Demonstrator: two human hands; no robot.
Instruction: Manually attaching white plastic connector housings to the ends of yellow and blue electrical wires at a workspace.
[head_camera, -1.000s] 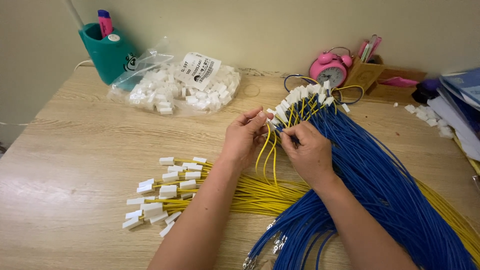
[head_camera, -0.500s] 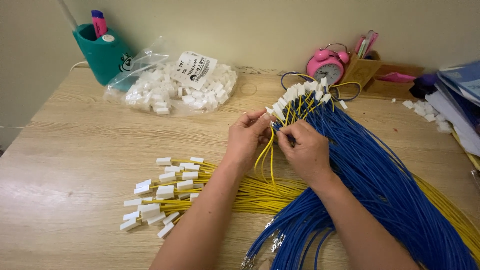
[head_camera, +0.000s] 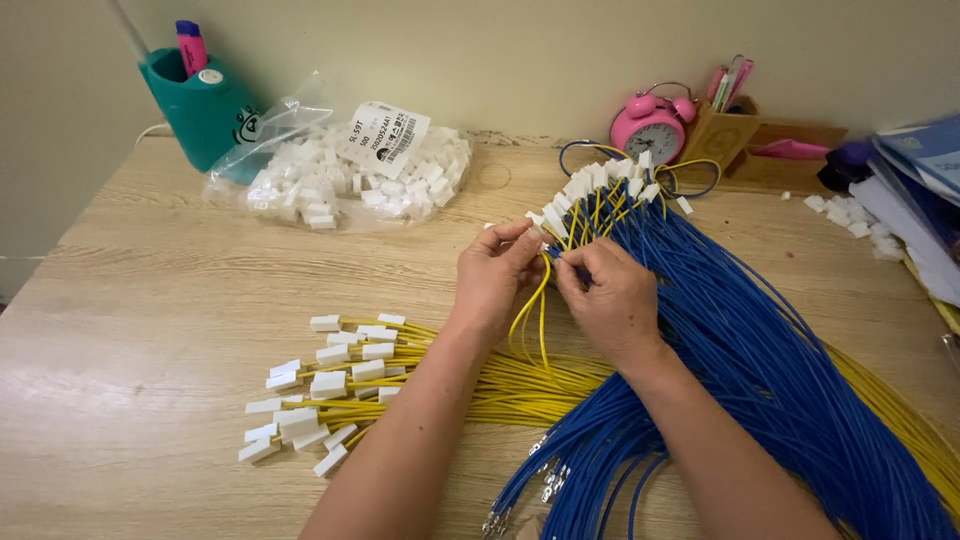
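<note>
- Left hand (head_camera: 495, 278) and right hand (head_camera: 610, 295) both pinch a yellow wire (head_camera: 530, 305) at mid-table
- Its gripped end points up toward a white connector (head_camera: 553, 222), apparently; the rest loops down
- Blue wire bundle (head_camera: 760, 350) runs diagonally beside them

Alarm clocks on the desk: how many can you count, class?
1. A pink twin-bell alarm clock stands at the back of the wooden desk, left of the wooden pen holder. The clutter at right may hide others.
</note>
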